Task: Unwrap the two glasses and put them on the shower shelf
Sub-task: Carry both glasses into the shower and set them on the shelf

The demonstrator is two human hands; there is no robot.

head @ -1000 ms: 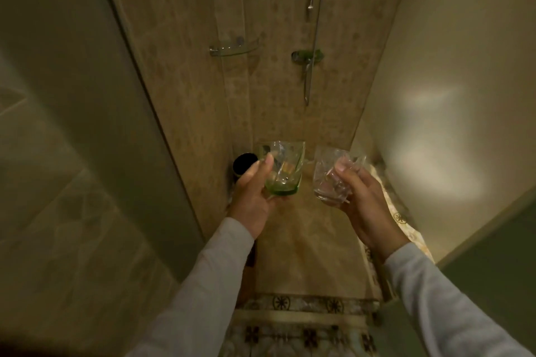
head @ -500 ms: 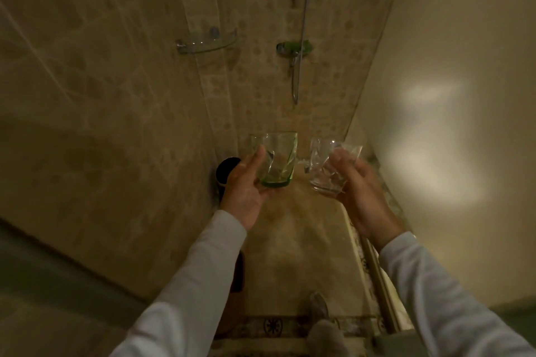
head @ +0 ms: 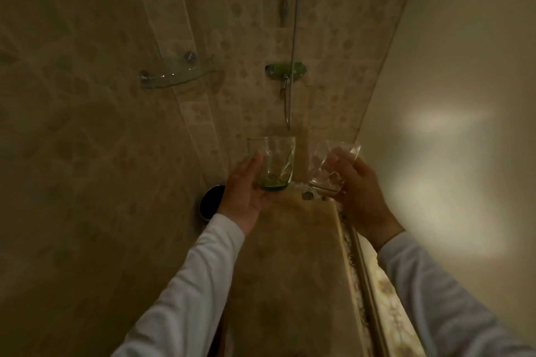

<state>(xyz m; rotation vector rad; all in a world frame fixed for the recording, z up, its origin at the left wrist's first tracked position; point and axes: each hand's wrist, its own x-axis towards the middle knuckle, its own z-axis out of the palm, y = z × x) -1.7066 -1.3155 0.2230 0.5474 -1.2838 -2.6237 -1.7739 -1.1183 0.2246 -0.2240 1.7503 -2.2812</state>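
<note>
My left hand point(head: 242, 194) grips a green-tinted glass point(head: 275, 165), held upright in front of me. My right hand point(head: 358, 191) grips a clear cut glass point(head: 330, 168), tilted a little to the right. Both glasses are bare, with no wrapping on them. The two glasses hang side by side, a small gap between them. The glass corner shower shelf point(head: 174, 75) is fixed to the tiled wall, up and to the left of my left hand. Nothing stands on the shelf.
A green shower mixer point(head: 285, 69) with a metal hose point(head: 294, 38) hangs on the back wall above the glasses. A dark round object point(head: 210, 203) sits in the corner behind my left wrist. A frosted panel point(head: 449, 124) closes the right side.
The view has advanced into the shower stall and the shelf now looks nearer. Both hands still hold their glasses, raised slightly.
</note>
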